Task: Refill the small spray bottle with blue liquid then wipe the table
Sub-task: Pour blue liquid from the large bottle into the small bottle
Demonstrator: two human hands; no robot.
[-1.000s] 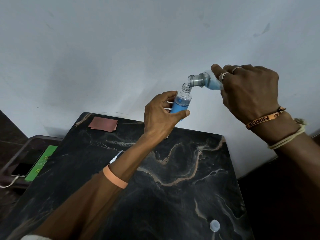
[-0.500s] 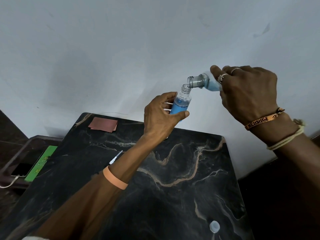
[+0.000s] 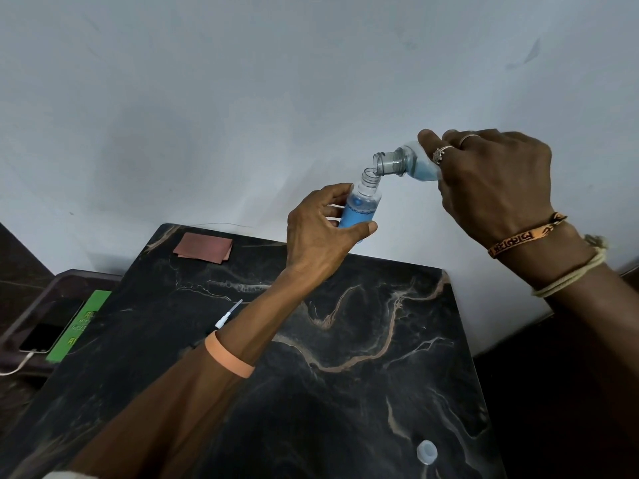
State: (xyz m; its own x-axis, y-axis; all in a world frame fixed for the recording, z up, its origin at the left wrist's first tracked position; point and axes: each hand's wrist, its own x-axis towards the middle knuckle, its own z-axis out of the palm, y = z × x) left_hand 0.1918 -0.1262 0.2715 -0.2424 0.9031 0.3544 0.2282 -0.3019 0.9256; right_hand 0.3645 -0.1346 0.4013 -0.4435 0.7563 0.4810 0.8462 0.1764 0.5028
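Observation:
My left hand [image 3: 320, 236] grips the small clear spray bottle [image 3: 361, 205], held nearly upright above the far edge of the black marble table [image 3: 345, 392]. Its top is off and blue liquid fills most of it. My right hand [image 3: 494, 188] holds a larger clear refill bottle [image 3: 404, 164] tipped on its side, its open mouth just above and touching the small bottle's neck. Blue liquid sits in the tipped bottle's body; most of that bottle is hidden by my fingers.
A white spray pump with its tube [image 3: 226, 316] lies on the table beside my left forearm. A pale cap [image 3: 427, 451] lies near the front right. A brown cloth [image 3: 204, 250] lies at the back left corner. A phone [image 3: 45, 335] and green card [image 3: 81, 326] sit in a tray to the left.
The refill bottle has tilted a little further over the small bottle's neck. Both hands stay nearly in place.

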